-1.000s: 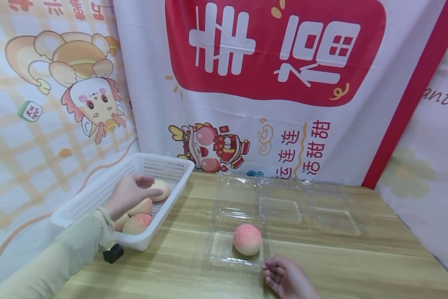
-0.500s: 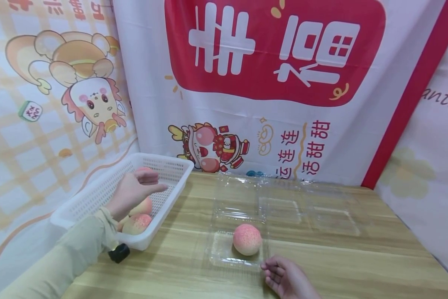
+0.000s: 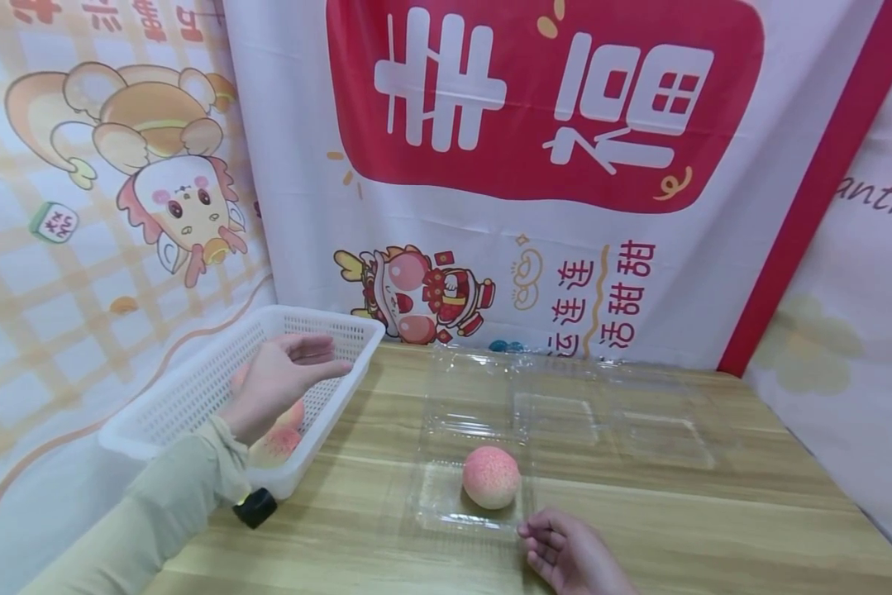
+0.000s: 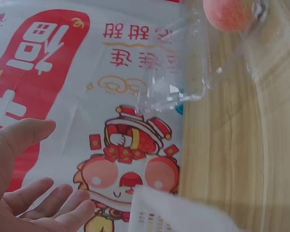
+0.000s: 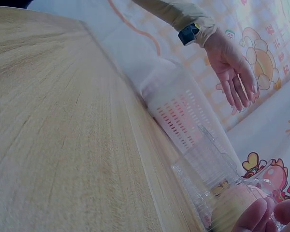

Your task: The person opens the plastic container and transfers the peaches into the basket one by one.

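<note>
My left hand point(image 3: 285, 380) hovers over the white plastic basket point(image 3: 334, 417), fingers extended and nothing held. In the left wrist view the left hand point(image 4: 38, 188) shows a wide gap between thumb and fingers. Inside the basket lie several pink-and-cream peaches point(image 3: 278, 446), partly hidden by that hand. Another peach point(image 3: 492, 478) sits in the front half of an open clear plastic clamshell box point(image 3: 440, 487). My right hand point(image 3: 575, 549) pinches this box at its front right corner, as the right wrist view also shows with fingers point(image 5: 253, 215) at its edge.
More clear plastic boxes point(image 3: 661, 434) lie at the back right of the wooden table point(image 3: 751, 529). Printed cloth point(image 3: 431, 207) hangs behind and along both sides. A black wrist device point(image 3: 255, 507) sits below the left sleeve.
My left hand has risen slightly and moved right over the basket. One peach inside the basket has shifted left, behind the hand. My right hand and the box have stayed put.
</note>
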A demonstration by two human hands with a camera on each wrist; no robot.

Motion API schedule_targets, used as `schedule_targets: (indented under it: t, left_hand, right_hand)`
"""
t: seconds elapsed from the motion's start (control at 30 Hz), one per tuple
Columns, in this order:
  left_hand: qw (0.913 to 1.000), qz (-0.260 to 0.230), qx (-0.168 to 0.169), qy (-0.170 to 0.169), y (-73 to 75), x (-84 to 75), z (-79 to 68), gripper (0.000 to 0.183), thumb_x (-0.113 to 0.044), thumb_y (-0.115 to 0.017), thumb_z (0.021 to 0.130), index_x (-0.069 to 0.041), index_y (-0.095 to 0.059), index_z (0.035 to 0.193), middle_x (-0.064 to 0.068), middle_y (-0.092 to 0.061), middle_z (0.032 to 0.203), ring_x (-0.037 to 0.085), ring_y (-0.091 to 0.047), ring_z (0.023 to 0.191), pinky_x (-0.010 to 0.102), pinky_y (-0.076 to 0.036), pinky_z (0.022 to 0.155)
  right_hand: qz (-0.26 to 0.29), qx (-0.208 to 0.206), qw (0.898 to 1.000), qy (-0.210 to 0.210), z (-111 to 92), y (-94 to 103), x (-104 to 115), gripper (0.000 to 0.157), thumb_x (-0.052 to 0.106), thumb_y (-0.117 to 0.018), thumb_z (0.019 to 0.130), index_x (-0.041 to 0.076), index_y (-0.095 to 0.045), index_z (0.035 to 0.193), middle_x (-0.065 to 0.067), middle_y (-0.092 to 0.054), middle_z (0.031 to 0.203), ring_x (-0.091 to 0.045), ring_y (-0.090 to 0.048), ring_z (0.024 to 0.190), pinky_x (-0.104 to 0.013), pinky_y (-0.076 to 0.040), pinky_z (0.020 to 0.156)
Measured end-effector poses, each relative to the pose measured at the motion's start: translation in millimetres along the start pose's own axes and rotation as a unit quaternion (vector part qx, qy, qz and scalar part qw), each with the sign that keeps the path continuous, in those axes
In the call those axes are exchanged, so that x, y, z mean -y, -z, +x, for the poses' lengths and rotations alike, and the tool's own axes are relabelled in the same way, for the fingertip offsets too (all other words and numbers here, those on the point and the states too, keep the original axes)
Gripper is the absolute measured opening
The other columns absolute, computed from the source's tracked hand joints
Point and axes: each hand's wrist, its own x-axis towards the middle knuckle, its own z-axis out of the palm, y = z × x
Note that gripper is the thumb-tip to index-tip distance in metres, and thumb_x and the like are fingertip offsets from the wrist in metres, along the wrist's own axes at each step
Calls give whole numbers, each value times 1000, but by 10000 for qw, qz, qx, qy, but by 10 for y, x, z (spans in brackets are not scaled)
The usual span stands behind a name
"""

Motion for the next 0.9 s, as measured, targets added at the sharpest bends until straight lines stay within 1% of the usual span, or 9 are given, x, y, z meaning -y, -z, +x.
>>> schedule_targets:
  t: [0.13, 0.27, 0.4, 0.57, 0.67, 0.77, 0.9]
  left_hand:
    - [9980, -588, 42, -218, -142, -72, -67, 74, -33, -85, 78, -1, -53, 136, 15, -60, 130, 28, -56, 121, 31, -50, 95]
    - [9925, -1163, 134, -339, -347, -142, -198, 70, -26, -85, 78, -2, -53, 136, 14, -60, 131, 27, -55, 122, 28, -49, 95]
    - [9861, -1638, 177, -211, -594, -179, -354, 65, -18, -85, 77, -7, -55, 134, 9, -60, 130, 23, -56, 120, 27, -49, 95]
    - [9747, -2225, 184, -38, -944, -141, -520, 63, -13, -86, 74, -9, -58, 130, 7, -62, 128, 23, -57, 118, 28, -49, 95]
    - [9700, -2421, 225, -28, -1179, -88, -577, 64, -12, -87, 71, -8, -60, 129, 7, -63, 125, 24, -58, 118, 30, -50, 94]
    - [9698, -2427, 245, -39, -1401, -51, -620, 63, -11, -87, 72, -5, -60, 128, 9, -63, 124, 27, -58, 118, 32, -50, 94]
    - [9692, -2456, 185, -33, -1676, -46, -697, 62, -11, -86, 73, -1, -59, 128, 14, -62, 126, 30, -56, 120, 36, -47, 99]
  right_hand:
    - [25, 22, 10000, -9, 0, -2, 0, 10, 8, -59, 89, 1, -63, 94, -6, -63, 89, -14, -58, 80, -20, -51, 76]
    - [25, 39, 10000, -20, -1, -3, 1, 10, 9, -58, 90, 2, -64, 93, -6, -63, 89, -14, -58, 81, -20, -50, 77]
    - [19, 63, 10000, -5, 5, -4, -1, 9, 9, -58, 90, 2, -64, 91, -5, -63, 89, -14, -58, 82, -20, -50, 77]
    - [75, 46, 10000, 17, 3, -6, -3, 9, 8, -58, 89, 2, -64, 92, -5, -63, 88, -14, -58, 82, -21, -51, 77]
    - [84, 62, 9999, 40, -4, -6, 2, 10, 8, -57, 90, 1, -63, 94, -5, -63, 89, -14, -59, 82, -21, -51, 77]
    - [71, 68, 9999, 48, -11, -6, 7, 10, 8, -56, 91, 2, -63, 94, -5, -63, 89, -14, -58, 83, -21, -50, 78]
    - [36, 80, 9999, 58, -19, 0, 13, 10, 8, -56, 92, 2, -63, 93, -5, -63, 90, -14, -58, 84, -21, -50, 78]
